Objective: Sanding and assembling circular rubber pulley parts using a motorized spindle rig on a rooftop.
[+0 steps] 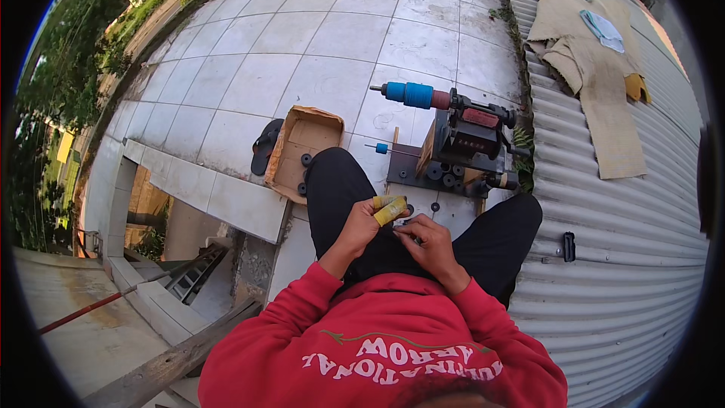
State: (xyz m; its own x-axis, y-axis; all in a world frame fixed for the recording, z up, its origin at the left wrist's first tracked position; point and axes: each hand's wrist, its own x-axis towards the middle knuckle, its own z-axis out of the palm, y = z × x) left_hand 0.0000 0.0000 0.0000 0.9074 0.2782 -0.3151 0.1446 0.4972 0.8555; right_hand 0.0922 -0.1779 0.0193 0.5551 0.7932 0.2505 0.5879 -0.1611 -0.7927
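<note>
A dark sandal (pixel 266 146) lay on the pale tiled roof (pixel 317 53), touching the left side of an open cardboard box (pixel 301 149) that had small black rings at its near edge. Just right of the box, the person sat with black trousers (pixel 337 189) and a red sweatshirt (pixel 377 332).

The left hand (pixel 361 227) was raised over the left thigh, its fingertips wrapped in yellow tape (pixel 390 210) — the fingers curled inward, though whether they pinched anything could not be told. The right hand (pixel 429 245) sat just beside it, near the lap, fingers bent and closed on a small dark piece (pixel 404 231) held between both hands; its shape was too small to make out.

Beyond the knees stood a black winding machine (pixel 468 140) on a dark base plate (pixel 411 170), with a blue-and-red spool (pixel 415 95) sticking out to its left and several black rings (pixel 445 175) lying at its foot.

Further right ran corrugated metal sheeting (pixel 604 257) — a small black clip (pixel 569 245) rested on it, and a tan cloth (pixel 596 68) with a pale blue rag (pixel 602 29) on top lay well apart at the far end.
</note>
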